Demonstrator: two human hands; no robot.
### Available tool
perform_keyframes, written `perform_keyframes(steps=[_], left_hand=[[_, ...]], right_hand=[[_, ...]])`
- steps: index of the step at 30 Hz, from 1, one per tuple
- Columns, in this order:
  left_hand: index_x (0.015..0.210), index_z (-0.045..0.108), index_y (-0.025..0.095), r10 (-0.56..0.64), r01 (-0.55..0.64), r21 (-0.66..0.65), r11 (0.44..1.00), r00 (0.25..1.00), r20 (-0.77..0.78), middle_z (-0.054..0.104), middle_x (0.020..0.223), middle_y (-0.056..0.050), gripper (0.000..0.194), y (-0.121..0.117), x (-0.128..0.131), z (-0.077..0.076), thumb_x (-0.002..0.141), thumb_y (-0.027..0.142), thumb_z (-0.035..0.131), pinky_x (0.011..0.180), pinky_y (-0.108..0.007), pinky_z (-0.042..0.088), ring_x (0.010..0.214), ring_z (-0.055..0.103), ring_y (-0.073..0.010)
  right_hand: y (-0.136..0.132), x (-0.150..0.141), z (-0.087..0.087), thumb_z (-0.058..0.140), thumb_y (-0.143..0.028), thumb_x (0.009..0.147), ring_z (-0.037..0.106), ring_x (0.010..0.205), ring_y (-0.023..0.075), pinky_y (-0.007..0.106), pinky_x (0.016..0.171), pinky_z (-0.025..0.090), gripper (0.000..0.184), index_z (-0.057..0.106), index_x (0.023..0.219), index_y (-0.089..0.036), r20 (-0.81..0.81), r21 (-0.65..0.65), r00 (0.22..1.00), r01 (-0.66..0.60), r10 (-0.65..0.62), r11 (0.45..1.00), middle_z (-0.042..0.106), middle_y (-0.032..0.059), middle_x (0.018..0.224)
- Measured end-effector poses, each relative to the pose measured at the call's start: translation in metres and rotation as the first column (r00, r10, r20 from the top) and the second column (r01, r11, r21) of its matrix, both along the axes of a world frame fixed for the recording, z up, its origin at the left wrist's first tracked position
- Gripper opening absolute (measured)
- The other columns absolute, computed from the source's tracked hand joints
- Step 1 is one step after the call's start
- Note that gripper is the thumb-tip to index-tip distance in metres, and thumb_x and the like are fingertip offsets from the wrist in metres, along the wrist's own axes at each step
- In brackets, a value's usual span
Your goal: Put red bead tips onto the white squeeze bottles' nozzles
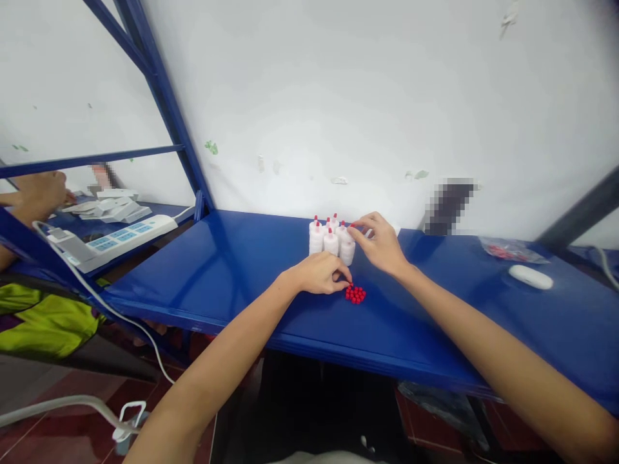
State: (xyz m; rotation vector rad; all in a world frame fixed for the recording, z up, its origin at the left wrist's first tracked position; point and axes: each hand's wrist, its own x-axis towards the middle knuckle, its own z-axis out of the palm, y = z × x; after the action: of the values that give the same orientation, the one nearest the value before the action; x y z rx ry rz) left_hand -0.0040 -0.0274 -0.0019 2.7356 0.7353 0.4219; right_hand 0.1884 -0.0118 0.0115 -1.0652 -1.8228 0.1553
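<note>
A cluster of white ribbed bottles [331, 243] with small red caps on top stands upright at the back middle of the blue table. My right hand [382, 243] is at the cluster's right side, its thumb and forefinger pinched on a red cap [353, 225] at the top of the rightmost bottle [347, 252]. In front of the bottles lies a small pile of loose red caps [356, 295]. My left hand [319, 272] is at the pile's left edge, with thumb and forefinger closed on one red cap [351, 285]. It partly hides the lower front of the bottles.
On the right of the blue table [232, 258] lie a white oval case [530, 277] and a clear bag with red pieces [513, 250]. A power strip [128, 240] and its cable are at the left, beyond a blue frame post [169, 103]. Another person's hand [41, 193] shows there near white boxes [113, 205].
</note>
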Motion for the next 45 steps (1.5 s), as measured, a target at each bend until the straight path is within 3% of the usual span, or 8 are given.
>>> perform_keyframes(steps=[6,11,19,25,31,38,41,45], left_hand=[[0.093,0.073,0.020,0.027,-0.026,0.089,0.996,1.000,-0.015,0.065,0.067,0.001,0.015,-0.003,0.004,-0.002,0.083,0.023,0.062,0.056,-0.024,0.034,0.059,0.056,-0.0119],[0.097,0.069,0.018,0.045,-0.048,0.116,0.992,0.999,0.026,0.066,0.082,-0.001,0.014,-0.002,0.006,-0.005,0.088,0.024,0.059,0.062,-0.024,0.037,0.071,0.059,-0.0136],[0.100,0.065,0.018,0.038,-0.052,0.131,0.990,0.993,0.110,0.067,0.099,-0.003,0.013,-0.003,0.007,-0.005,0.090,0.023,0.057,0.071,-0.025,0.044,0.079,0.060,-0.0134],[0.096,0.065,0.017,0.060,-0.081,0.132,0.988,0.986,0.157,0.067,0.108,-0.004,0.013,-0.002,0.008,-0.006,0.091,0.025,0.057,0.072,-0.024,0.046,0.072,0.059,-0.0106],[0.096,0.066,0.017,0.104,-0.118,0.084,0.989,0.983,0.151,0.071,0.090,-0.003,0.013,-0.001,0.007,-0.006,0.090,0.025,0.057,0.066,-0.024,0.043,0.070,0.060,-0.0122],[0.109,0.052,0.018,0.129,-0.133,0.048,0.990,0.989,0.071,0.060,0.067,0.003,0.020,-0.003,0.007,-0.007,0.099,0.031,0.041,0.057,-0.025,0.036,0.055,0.051,-0.0133],[0.106,0.049,0.018,0.138,-0.140,0.061,0.988,0.990,0.043,0.059,0.069,0.001,0.019,-0.004,0.007,-0.005,0.099,0.026,0.034,0.059,-0.027,0.037,0.057,0.052,-0.0151],[0.094,0.052,0.019,0.129,-0.129,0.115,0.985,0.992,0.002,0.059,0.072,-0.002,0.022,-0.003,0.006,-0.006,0.099,0.025,0.031,0.060,-0.029,0.034,0.061,0.052,-0.0168]], right_hand=[[-0.005,0.000,-0.006,0.055,-0.044,0.091,0.057,0.070,0.0182,0.035,0.070,0.045,0.030,0.070,0.098,-0.019,0.141,-0.015,0.988,0.059,-0.057,0.998,0.064,0.0066,0.090],[-0.010,0.014,-0.006,0.046,-0.046,0.094,0.057,0.055,0.0163,0.031,0.060,0.043,0.035,0.064,0.108,-0.019,0.027,-0.161,0.996,0.087,-0.084,0.983,0.066,0.0023,0.073],[-0.011,0.009,-0.024,0.043,-0.043,0.092,0.064,0.057,0.0173,0.030,0.059,0.048,0.021,0.049,0.095,-0.023,-0.222,-0.438,0.968,-0.208,0.119,0.874,0.070,-0.0005,0.071],[-0.006,0.024,-0.015,0.046,-0.041,0.089,0.054,0.053,0.0169,0.030,0.061,0.040,0.023,0.055,0.080,-0.022,-0.113,-0.223,0.980,0.136,-0.164,0.965,0.057,-0.0030,0.054],[0.020,0.070,-0.020,0.044,-0.033,0.083,0.051,0.059,0.0189,0.032,0.064,0.041,0.021,0.061,0.085,-0.020,-0.252,-0.162,0.805,0.512,-0.537,0.844,0.054,-0.0005,0.060],[0.051,0.092,-0.045,0.052,-0.039,0.081,0.060,0.101,0.0249,0.041,0.094,0.044,0.042,0.063,0.115,-0.018,-0.264,-0.280,0.833,0.417,-0.487,0.865,0.062,0.0139,0.124],[0.056,0.092,-0.048,0.052,-0.041,0.083,0.061,0.106,0.0260,0.040,0.093,0.044,0.053,0.056,0.131,-0.019,-0.278,-0.309,0.882,0.292,-0.379,0.905,0.064,0.0134,0.126],[0.054,0.090,-0.046,0.049,-0.040,0.082,0.063,0.093,0.0253,0.036,0.082,0.045,0.037,0.069,0.105,-0.018,-0.237,-0.334,0.891,0.301,-0.389,0.893,0.072,0.0097,0.104]])
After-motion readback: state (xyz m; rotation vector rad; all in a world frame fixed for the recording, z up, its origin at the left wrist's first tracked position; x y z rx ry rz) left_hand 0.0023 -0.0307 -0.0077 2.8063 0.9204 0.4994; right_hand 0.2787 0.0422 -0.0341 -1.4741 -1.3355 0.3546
